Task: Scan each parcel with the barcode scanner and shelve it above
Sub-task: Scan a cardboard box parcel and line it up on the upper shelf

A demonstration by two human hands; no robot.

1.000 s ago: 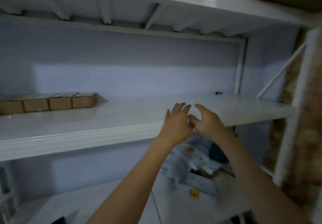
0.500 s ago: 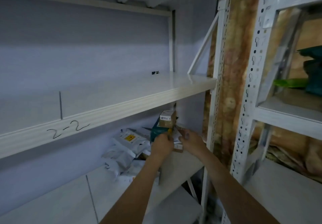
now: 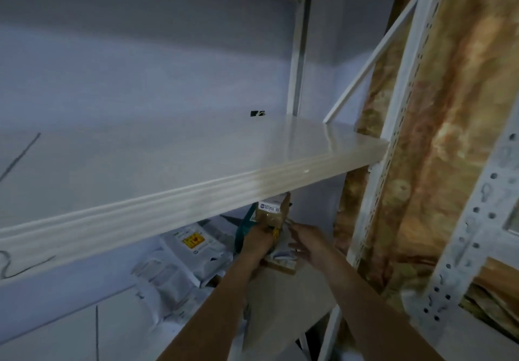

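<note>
Parcels (image 3: 193,251) lay heaped on the lower shelf (image 3: 295,290), and the step was best done by lifting the small brown box (image 3: 273,214) straight clear of the heap, label turned outward for the scanner, which was not in view. The left hand (image 3: 257,241) gripped that box from below, just under the upper shelf (image 3: 196,192). The right hand (image 3: 307,244) lay close beside it to the right, fingers loosely spread and touching a white packet (image 3: 280,252), grasping nothing.
</note>
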